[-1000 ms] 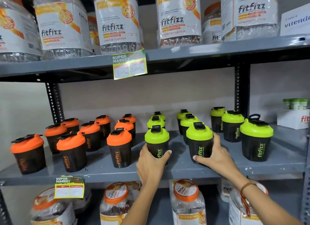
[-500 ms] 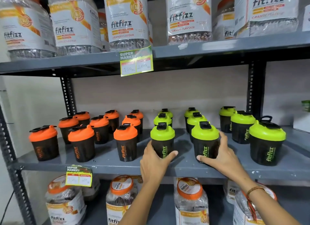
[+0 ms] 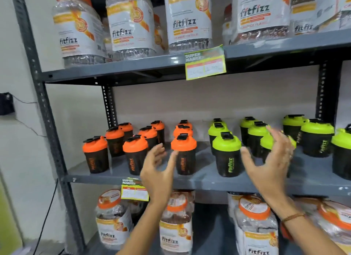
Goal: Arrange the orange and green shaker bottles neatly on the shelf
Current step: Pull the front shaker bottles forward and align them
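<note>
right hand (image 3: 269, 165) blurred, hiding green shaker (image 3: 266, 140)

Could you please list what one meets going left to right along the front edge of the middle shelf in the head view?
Front-left orange shaker → second orange shaker → left hand → third orange shaker → front green shaker → right hand → green shaker at the right edge.

clear fitfizz jars (image 3: 188, 20) above, price tag (image 3: 205, 63), more jars (image 3: 175, 228) below
</note>
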